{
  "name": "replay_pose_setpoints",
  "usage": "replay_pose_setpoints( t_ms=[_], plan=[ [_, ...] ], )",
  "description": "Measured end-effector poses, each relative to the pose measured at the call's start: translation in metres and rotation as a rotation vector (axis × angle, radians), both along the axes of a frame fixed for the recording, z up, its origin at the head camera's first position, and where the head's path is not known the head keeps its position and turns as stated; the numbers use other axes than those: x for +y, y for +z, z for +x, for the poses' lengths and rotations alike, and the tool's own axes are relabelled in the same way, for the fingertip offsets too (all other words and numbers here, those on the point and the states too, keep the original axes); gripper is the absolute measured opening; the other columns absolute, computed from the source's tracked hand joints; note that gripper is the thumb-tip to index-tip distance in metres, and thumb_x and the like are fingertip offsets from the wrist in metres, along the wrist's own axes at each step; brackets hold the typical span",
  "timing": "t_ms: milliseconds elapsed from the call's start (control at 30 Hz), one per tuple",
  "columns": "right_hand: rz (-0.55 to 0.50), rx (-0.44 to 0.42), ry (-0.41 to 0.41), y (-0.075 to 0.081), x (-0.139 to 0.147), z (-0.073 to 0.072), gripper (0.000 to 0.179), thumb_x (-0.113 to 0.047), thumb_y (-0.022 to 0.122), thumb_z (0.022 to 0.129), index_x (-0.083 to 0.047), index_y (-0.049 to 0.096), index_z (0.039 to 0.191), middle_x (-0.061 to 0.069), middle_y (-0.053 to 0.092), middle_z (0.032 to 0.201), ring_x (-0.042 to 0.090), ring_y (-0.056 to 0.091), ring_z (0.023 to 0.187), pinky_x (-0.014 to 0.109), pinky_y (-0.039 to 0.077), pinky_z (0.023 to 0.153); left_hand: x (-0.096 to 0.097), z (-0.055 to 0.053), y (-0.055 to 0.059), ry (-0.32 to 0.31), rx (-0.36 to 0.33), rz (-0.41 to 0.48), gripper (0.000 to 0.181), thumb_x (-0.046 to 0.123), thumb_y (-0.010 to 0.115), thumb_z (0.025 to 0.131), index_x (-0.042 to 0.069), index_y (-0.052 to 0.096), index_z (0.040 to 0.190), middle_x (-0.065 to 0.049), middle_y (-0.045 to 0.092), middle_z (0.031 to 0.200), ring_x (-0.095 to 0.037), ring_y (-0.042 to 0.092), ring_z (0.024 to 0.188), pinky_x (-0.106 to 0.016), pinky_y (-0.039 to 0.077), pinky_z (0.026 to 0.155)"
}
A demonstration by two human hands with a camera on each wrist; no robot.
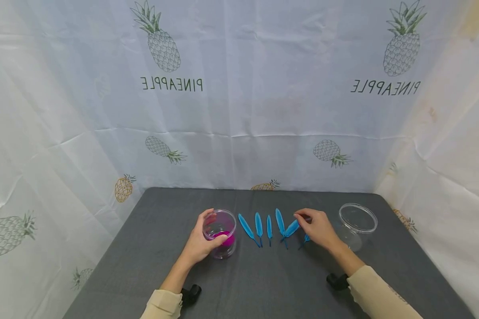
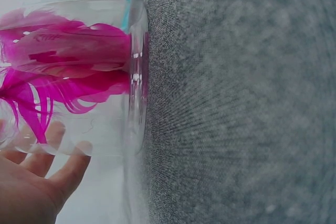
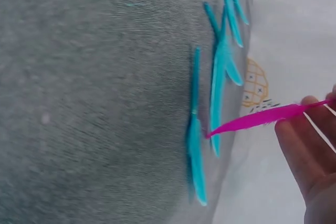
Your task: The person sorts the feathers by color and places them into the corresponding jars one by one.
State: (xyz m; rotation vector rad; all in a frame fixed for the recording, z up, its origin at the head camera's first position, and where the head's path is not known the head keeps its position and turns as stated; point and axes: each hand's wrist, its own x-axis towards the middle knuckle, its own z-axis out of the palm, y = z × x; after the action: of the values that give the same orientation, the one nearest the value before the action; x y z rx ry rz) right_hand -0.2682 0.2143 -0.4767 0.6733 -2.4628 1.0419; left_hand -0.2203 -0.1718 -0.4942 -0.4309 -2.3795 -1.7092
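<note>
My left hand [image 1: 199, 243] grips a clear plastic jar [image 1: 223, 253] from its left side, thumb in front. Inside that jar are magenta feathers [image 2: 73, 51], close up in the left wrist view. My right hand [image 1: 318, 228] pinches a slim magenta feather [image 3: 257, 118] between thumb and fingers, above the table. Below and beside it lies a row of several blue feathers [image 1: 258, 223], two of them crossing. In the head view the right hand partly covers the row's right end, and the magenta feather it holds is hidden.
A second clear jar [image 1: 358, 231] stands to the right of the right hand. Dark grey cloth covers the table [image 1: 255, 283]. White curtains printed with pineapples [image 1: 263, 155] hang behind and at both sides. Black wrist cameras [image 1: 191, 294] sit under both forearms.
</note>
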Motion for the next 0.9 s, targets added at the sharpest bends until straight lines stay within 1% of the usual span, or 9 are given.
replay_pose_setpoints(
  t_ms=[100,267,400,533,600,700,767,800,900],
  plan=[
    [-0.016,-0.012,-0.025,0.005,0.0,-0.002,0.01,-0.006,0.071,0.096,-0.002,0.076,0.102,0.009,0.075,0.092,0.016,0.071,0.077,0.037,0.062,0.073,0.0,0.0,0.0,-0.001,-0.001,0.0,0.089,0.016,0.083,0.081,0.002,0.032,0.153,-0.025,0.046,0.148,-0.046,0.042,0.137,-0.067,0.035,0.11],
    [-0.082,-0.064,-0.041,0.014,-0.002,-0.002,0.012,-0.011,0.069,0.098,-0.003,0.076,0.102,0.002,0.075,0.088,0.016,0.069,0.077,0.029,0.06,0.072,-0.002,0.001,-0.001,-0.014,0.012,-0.01,0.088,0.022,0.084,0.082,0.012,0.034,0.153,-0.016,0.048,0.149,-0.038,0.044,0.139,-0.061,0.037,0.112],
    [-0.169,-0.14,0.006,0.022,-0.005,0.001,0.016,-0.017,0.066,0.101,-0.005,0.075,0.104,0.002,0.075,0.089,0.016,0.071,0.077,0.024,0.059,0.071,-0.003,0.0,-0.003,-0.027,0.023,0.0,0.087,0.025,0.084,0.082,0.014,0.034,0.153,-0.014,0.048,0.149,-0.037,0.044,0.139,-0.061,0.037,0.112],
    [-0.279,-0.217,0.07,0.031,-0.01,0.004,0.019,-0.018,0.064,0.102,-0.002,0.073,0.107,0.01,0.075,0.092,0.02,0.073,0.08,0.025,0.06,0.074,-0.004,-0.001,-0.004,-0.035,0.028,-0.001,0.087,0.027,0.084,0.083,0.014,0.034,0.153,-0.015,0.048,0.149,-0.037,0.045,0.139,-0.06,0.037,0.112],
    [-0.315,-0.242,0.094,0.036,-0.013,0.005,0.019,-0.017,0.064,0.102,-0.001,0.072,0.108,0.013,0.074,0.093,0.023,0.074,0.081,0.026,0.061,0.075,-0.004,-0.001,-0.004,-0.035,0.023,-0.005,0.087,0.027,0.084,0.083,0.013,0.033,0.153,-0.015,0.048,0.149,-0.037,0.044,0.139,-0.06,0.037,0.113],
    [-0.337,-0.25,0.124,0.042,-0.018,0.007,0.018,-0.015,0.064,0.102,0.0,0.072,0.108,0.014,0.074,0.093,0.025,0.074,0.08,0.029,0.061,0.075,-0.004,0.0,-0.003,-0.034,0.029,-0.008,0.087,0.028,0.083,0.083,0.014,0.033,0.153,-0.014,0.048,0.149,-0.036,0.045,0.138,-0.059,0.037,0.112],
    [-0.339,-0.251,0.14,0.05,-0.022,0.01,0.016,-0.01,0.062,0.102,0.002,0.071,0.109,0.018,0.073,0.093,0.03,0.073,0.08,0.037,0.062,0.076,-0.001,0.005,0.007,-0.03,0.018,-0.001,0.087,0.024,0.083,0.083,0.009,0.033,0.153,-0.018,0.048,0.149,-0.039,0.044,0.138,-0.061,0.036,0.112],
    [-0.342,-0.251,0.145,0.052,-0.024,0.01,0.016,-0.009,0.062,0.102,0.002,0.071,0.109,0.019,0.073,0.094,0.032,0.073,0.08,0.037,0.062,0.076,0.001,0.009,0.012,-0.032,0.02,0.003,0.087,0.021,0.083,0.083,0.007,0.033,0.153,-0.021,0.047,0.148,-0.041,0.045,0.138,-0.062,0.036,0.112],
    [-0.349,-0.25,0.155,0.059,-0.029,0.012,0.017,-0.01,0.062,0.102,0.002,0.071,0.11,0.018,0.073,0.095,0.031,0.073,0.082,0.037,0.062,0.076,0.005,0.018,0.028,-0.035,0.018,0.013,0.087,0.015,0.082,0.082,-0.002,0.032,0.152,-0.028,0.047,0.146,-0.047,0.044,0.136,-0.064,0.036,0.11]
  ],
)
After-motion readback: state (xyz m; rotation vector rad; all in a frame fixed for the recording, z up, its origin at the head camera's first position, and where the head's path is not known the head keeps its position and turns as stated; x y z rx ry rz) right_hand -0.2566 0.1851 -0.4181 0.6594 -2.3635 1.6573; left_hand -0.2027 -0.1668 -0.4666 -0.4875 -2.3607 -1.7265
